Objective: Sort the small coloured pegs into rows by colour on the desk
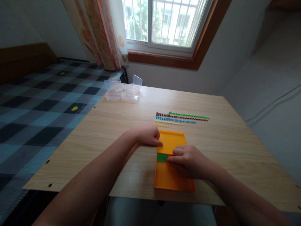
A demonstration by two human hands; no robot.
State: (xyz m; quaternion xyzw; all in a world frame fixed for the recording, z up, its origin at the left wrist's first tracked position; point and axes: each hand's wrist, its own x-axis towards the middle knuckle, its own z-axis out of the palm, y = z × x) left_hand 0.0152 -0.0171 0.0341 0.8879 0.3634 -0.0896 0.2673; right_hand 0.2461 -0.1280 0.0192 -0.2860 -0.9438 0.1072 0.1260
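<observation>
An orange two-part tray point(171, 140) lies near the table's front edge, with a raised divider across its middle. A green rectangular piece point(161, 157) lies in the near part, against the divider at the left. My right hand point(185, 160) is over the tray's right side, its fingers bent together and a fingertip touching the green piece's right end. At the far part's left edge is my left hand point(149, 135), curled, with the thumb on the rim. Whether anything small is under the right fingers is hidden.
Beyond the tray, small green, brown, blue point(175, 120), cream and yellow pieces stand in rows. Clear plastic boxes point(123, 92) sit at the table's back left. A checkered bed point(47, 100) is at the left and a window behind.
</observation>
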